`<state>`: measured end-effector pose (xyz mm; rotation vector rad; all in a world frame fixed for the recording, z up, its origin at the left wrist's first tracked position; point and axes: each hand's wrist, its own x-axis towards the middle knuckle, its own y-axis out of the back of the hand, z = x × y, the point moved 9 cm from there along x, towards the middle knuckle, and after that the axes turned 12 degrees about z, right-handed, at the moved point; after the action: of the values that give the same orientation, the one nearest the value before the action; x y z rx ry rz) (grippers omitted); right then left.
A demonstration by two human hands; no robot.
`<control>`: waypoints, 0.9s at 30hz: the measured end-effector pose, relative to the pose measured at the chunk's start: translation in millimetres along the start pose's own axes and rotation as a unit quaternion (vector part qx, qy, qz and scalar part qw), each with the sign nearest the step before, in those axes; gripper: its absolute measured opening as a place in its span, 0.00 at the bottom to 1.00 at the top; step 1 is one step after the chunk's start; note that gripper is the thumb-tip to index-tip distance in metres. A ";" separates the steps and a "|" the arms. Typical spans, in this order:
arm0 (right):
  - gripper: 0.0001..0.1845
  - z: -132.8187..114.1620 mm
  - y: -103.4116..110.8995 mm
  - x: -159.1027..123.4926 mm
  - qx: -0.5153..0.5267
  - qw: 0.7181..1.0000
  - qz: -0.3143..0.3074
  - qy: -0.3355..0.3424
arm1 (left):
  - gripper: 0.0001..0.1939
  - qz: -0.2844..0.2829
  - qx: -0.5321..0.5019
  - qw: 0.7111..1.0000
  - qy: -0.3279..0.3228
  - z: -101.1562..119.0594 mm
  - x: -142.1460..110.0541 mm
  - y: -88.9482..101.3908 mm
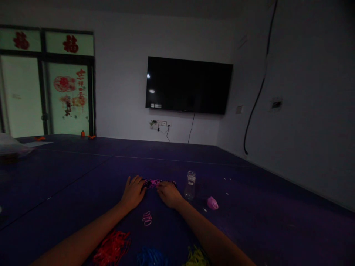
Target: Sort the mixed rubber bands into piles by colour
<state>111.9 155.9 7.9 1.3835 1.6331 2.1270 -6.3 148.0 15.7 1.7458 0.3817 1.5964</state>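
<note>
A loose heap of pink and dark rubber bands (pixel 153 183) lies on the dark blue-purple surface, between my two hands. My left hand (pixel 133 192) rests at the heap's left end, palm down with its fingers apart. On the right side, my right hand (pixel 169 193) lies over part of the heap, its fingers bent downward; whether they grip any bands is hidden. Closer to me, several separate pink bands (pixel 147 218) lie by themselves. Red bands (pixel 112 248), blue bands (pixel 152 256) and yellow-green bands (pixel 195 257) are piled along the bottom edge.
A clear plastic bottle (pixel 190 186) stands right of my right hand, with a small pink object (pixel 212 203) beside it. White scraps (pixel 205 210) dot the surface there. Farther off are orange items (pixel 92 137), a pale bag-like thing (pixel 11 145) and a wall-mounted television (pixel 189 85).
</note>
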 end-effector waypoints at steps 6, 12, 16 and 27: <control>0.17 0.9 -4.2 -0.1 0.015 1.000 0.008 0.014 | 0.15 -0.007 -0.034 0.999 -0.016 2.4 1.3 -3.6; 0.18 0.8 -4.5 0.1 0.017 1.000 -0.003 0.016 | 0.14 -0.009 -0.079 0.995 -0.055 12.3 0.2 -2.5; 0.17 1.1 -3.4 -0.1 0.012 1.000 -0.011 0.010 | 0.13 -0.007 -0.092 0.994 -0.065 14.5 -0.1 -1.9; 0.14 0.1 -9.7 -1.6 -0.020 0.999 -0.041 -0.006 | 0.13 0.006 -0.136 0.985 -0.103 21.5 -0.6 -0.5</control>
<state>109.0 159.0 -1.0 1.2922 1.6053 2.0901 14.1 141.2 15.7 1.6823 0.0508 1.3849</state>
